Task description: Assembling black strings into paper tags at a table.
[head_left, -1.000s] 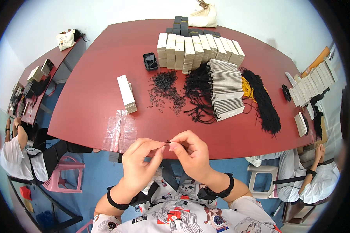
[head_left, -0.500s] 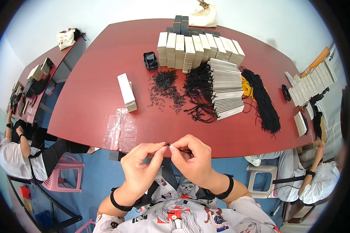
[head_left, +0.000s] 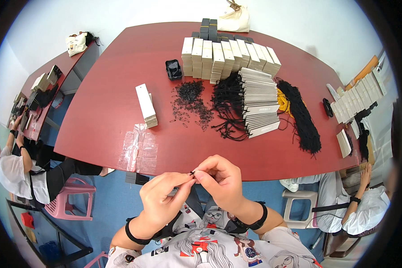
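Black, tiny and mostly hidden: the small black piece (head_left: 192,172) sits pinched between your two hands just below the near edge of the red surface (head_left: 107,111), over your lap. Too small to say if it's a pin or a cord end

Your left hand (head_left: 161,202) is closed in a fingertip pinch on it from the left, your right hand (head_left: 219,179) closed the same way from the right, fingertips meeting at the piece. Holding it close to your body and off the surface looks like a way to keep fine work steady and in plain sight

Nearest on the surface: clear plastic bags (head_left: 139,147) lying flat at the near edge, within easy reach. Beyond them a scatter of small black pins (head_left: 190,103) mid-surface, and just beside it a tangle of black cords (head_left: 228,105) touching a fanned stack of pale tags (head_left: 259,102). A slim white box (head_left: 146,105) lies left of the pins, a small black tray (head_left: 173,69) further back

Rows of pale boxed stacks (head_left: 228,56) stand along the far side. A long black cord bundle (head_left: 304,118) lies to the right over something yellow (head_left: 281,100)

Other people sit at left and right, their hands well apart from yours
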`<state>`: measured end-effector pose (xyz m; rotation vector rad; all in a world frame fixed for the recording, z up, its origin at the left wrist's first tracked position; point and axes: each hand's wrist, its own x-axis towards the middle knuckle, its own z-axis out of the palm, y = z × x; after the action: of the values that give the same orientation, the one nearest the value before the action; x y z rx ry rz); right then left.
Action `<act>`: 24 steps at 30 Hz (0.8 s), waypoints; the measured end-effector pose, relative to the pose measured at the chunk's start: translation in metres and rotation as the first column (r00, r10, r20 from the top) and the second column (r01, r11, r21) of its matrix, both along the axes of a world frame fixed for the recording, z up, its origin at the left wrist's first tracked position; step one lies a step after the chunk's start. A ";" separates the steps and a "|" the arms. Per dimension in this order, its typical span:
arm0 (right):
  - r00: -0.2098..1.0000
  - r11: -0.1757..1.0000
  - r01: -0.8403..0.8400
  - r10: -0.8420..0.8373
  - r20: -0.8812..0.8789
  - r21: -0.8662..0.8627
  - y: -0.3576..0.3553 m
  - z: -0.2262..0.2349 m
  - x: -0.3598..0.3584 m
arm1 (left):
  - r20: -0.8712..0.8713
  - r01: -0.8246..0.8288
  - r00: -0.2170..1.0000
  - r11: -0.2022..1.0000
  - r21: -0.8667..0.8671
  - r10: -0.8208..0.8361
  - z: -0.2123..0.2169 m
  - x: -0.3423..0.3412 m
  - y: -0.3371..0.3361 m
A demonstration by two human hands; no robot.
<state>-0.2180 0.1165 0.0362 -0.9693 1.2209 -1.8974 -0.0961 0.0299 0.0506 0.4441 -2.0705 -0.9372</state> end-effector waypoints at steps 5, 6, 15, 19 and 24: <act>0.979 0.986 -0.152 0.159 0.124 -0.061 0.003 -0.001 -0.006 | -0.031 0.058 0.998 0.987 0.147 -0.054 -0.001 0.003 0.003; 0.979 0.986 -0.154 0.160 0.125 -0.061 0.004 -0.002 -0.006 | -0.123 0.092 0.991 0.938 0.335 -0.053 -0.002 0.004 0.004; 0.948 0.959 -0.272 0.281 0.152 -0.074 0.004 -0.003 -0.004 | -0.218 0.260 0.955 0.919 0.295 -0.200 -0.016 0.002 -0.010; 0.956 0.966 -0.252 0.257 0.144 -0.049 0.003 -0.003 -0.001 | -0.197 0.160 0.973 0.965 0.208 -0.119 -0.017 -0.002 -0.005; 0.984 0.997 -0.052 0.060 -0.165 0.055 0.001 -0.002 -0.002 | -0.148 0.063 0.987 0.997 0.042 -0.056 -0.025 -0.007 -0.004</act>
<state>-0.2201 0.1180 0.0344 -1.1419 1.3162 -1.7625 -0.1034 0.0259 0.0259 0.3287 -1.9414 -1.0238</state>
